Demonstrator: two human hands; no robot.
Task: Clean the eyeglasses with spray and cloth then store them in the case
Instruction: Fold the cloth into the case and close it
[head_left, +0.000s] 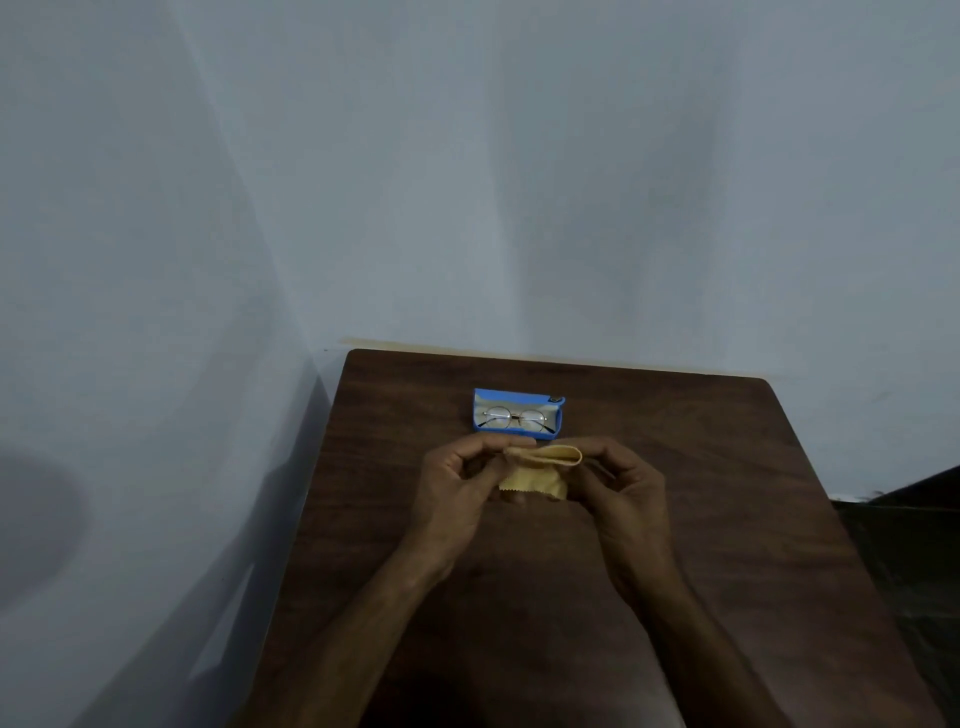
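Pale walls meet in a corner behind a dark wooden desk. Near its far edge a blue case lies open with the eyeglasses inside. Just in front, the left hand and right hand each pinch a folded yellow cloth, one grip at either end, holding it above the desk.

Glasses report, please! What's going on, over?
Left hand and right hand pinching the cloth. Glasses lying in the open case. Nothing blocking them.
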